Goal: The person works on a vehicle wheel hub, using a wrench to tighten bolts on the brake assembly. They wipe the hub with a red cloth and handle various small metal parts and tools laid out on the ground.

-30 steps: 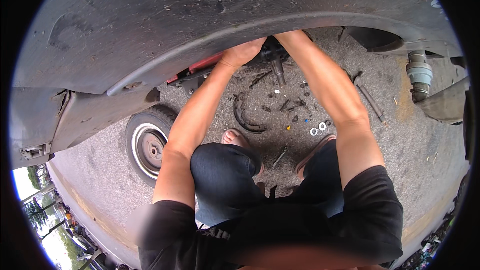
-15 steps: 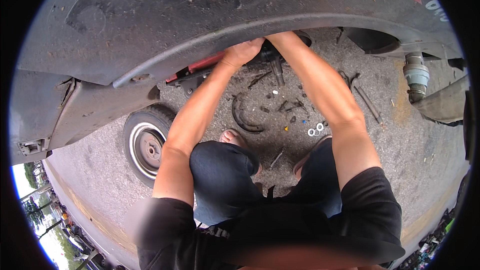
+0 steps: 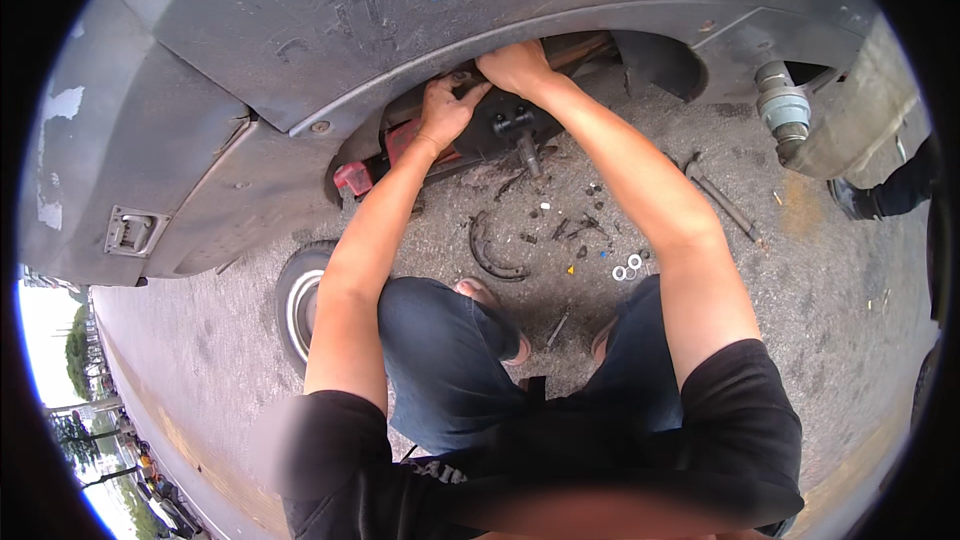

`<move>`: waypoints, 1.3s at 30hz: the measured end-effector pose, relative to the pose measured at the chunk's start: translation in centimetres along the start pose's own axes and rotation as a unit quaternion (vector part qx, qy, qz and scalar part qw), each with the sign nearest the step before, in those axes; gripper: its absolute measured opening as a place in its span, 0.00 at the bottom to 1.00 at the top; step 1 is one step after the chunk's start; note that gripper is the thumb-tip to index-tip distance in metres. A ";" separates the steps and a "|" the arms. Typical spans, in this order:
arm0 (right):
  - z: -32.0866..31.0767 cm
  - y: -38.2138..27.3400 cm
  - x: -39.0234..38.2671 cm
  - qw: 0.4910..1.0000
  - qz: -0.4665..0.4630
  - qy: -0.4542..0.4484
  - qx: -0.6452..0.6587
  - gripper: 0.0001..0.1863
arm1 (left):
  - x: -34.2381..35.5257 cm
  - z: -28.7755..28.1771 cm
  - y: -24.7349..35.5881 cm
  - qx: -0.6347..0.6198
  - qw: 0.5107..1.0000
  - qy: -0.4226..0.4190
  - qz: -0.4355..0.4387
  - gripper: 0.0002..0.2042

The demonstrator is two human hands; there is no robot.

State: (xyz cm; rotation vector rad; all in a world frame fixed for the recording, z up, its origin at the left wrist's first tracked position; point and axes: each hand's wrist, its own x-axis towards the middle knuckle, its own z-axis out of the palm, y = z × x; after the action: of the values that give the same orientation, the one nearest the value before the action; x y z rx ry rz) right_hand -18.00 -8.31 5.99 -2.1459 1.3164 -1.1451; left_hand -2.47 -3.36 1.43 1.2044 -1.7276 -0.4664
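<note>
My left hand (image 3: 448, 110) reaches up into the wheel opening of the dark grey vehicle body (image 3: 300, 60), fingers curled on a dark part I cannot make out, thumb close beside my right hand (image 3: 512, 70). That hand is tucked under the arched edge, its fingertips hidden. Just below them are a black hub part (image 3: 515, 122) with a bare metal spindle (image 3: 530, 155) and, to the left, a red part (image 3: 400, 140).
A wheel (image 3: 300, 315) lies by my left leg. On the pavement are a curved shoe (image 3: 485, 250), washers (image 3: 620, 272), several small dark pieces and a long metal tool (image 3: 725, 205). A pipe fitting (image 3: 783, 110) is at right, another person's dark-clad leg (image 3: 890, 190) beyond it.
The view has tilted, showing more of the vehicle's side, both hands and the wheel opening. My left hand's fingers now sit higher and show. Another person's leg has appeared at the right.
</note>
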 end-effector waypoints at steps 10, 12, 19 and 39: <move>-11.5 1.6 -9.6 0.989 0.086 -0.077 -0.089 0.17 | -0.2 1.2 -0.2 -0.048 0.997 0.027 -0.060 0.09; -13.9 1.4 -12.4 0.983 0.104 -0.127 -0.081 0.16 | -0.2 1.0 -0.2 -0.115 0.989 0.046 -0.078 0.07; -20.5 -2.4 -21.0 0.935 0.099 -0.319 -0.120 0.15 | -2.2 -1.3 7.7 0.147 0.982 0.081 0.089 0.07; -17.1 -1.8 -23.8 0.890 0.004 -0.415 -0.187 0.10 | -39.6 21.2 1.0 0.156 0.747 -0.432 -0.481 0.16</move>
State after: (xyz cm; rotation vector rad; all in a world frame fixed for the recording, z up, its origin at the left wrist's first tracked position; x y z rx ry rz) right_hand -36.14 14.83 6.84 -2.4362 1.1552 0.1165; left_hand -18.36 27.53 -27.02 2.3798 -1.7873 -1.6085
